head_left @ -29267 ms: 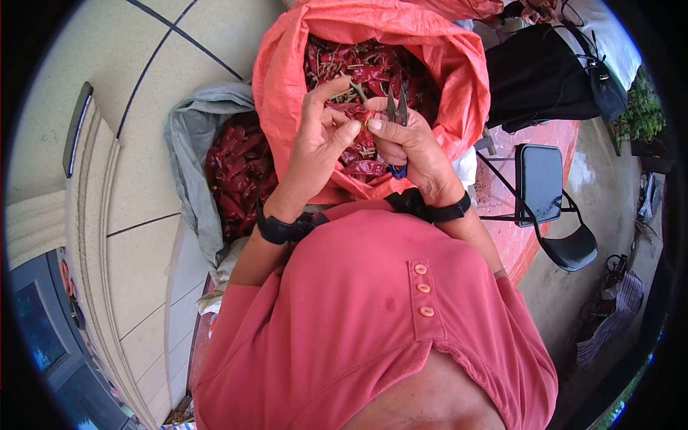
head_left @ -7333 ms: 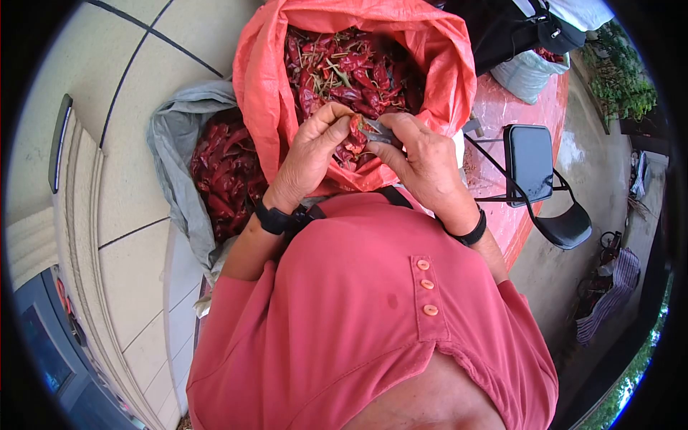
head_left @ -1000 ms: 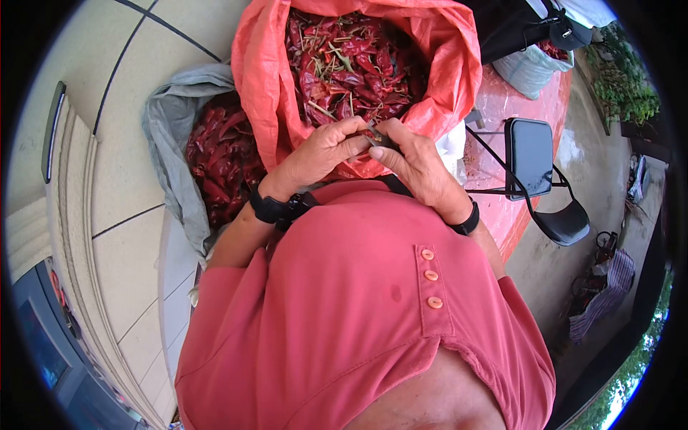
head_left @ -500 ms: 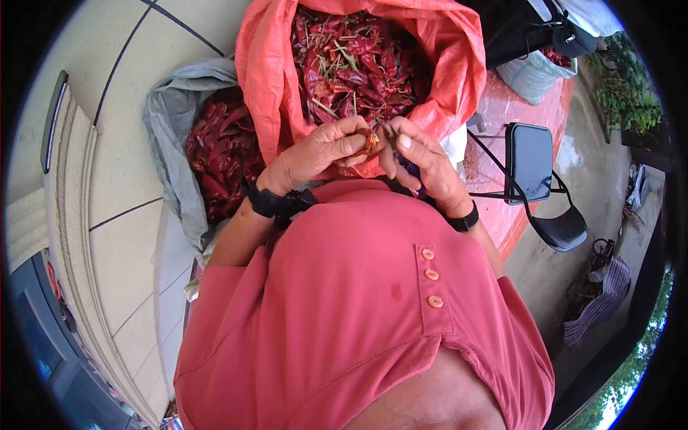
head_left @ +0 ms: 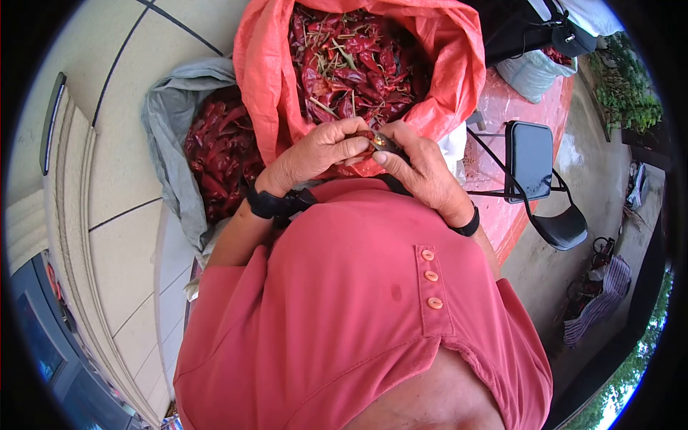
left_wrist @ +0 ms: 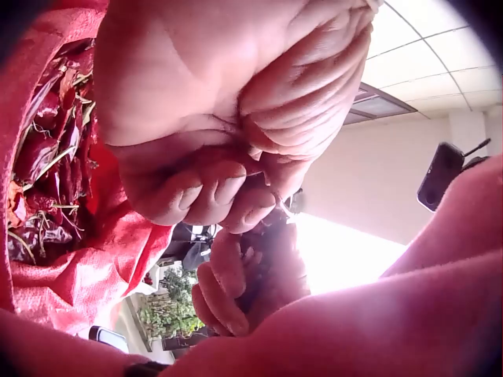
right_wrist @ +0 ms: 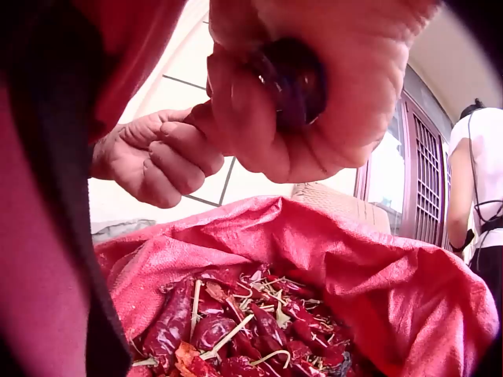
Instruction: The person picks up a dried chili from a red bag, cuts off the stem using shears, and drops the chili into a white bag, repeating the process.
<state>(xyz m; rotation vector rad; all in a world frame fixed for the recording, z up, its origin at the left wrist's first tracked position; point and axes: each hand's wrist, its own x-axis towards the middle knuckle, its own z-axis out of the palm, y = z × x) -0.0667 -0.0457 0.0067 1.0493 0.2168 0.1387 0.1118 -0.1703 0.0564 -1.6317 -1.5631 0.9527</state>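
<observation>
My left hand (head_left: 342, 145) pinches a dried red chili (head_left: 367, 135) just over the near rim of the orange-red sack (head_left: 266, 86), which is full of stemmed chilies (head_left: 351, 64). My right hand (head_left: 398, 154) grips small dark scissors (head_left: 385, 142) pressed against that chili. In the left wrist view the left hand's fingers (left_wrist: 212, 188) are curled tight. In the right wrist view the right hand (right_wrist: 267, 133) is wrapped round the dark scissor handle (right_wrist: 292, 77). The blades are hidden between the hands.
A grey sack (head_left: 163, 122) of red chilies (head_left: 218, 154) stands left of the orange sack. A black folding chair (head_left: 534, 172) and a black bag (head_left: 516, 29) are to the right. Another person in white (right_wrist: 478, 181) stands beyond the sack.
Half a second ago my right hand was drawn slightly apart from the chili, with the scissors; now both hands have come together and the scissors meet the chili.
</observation>
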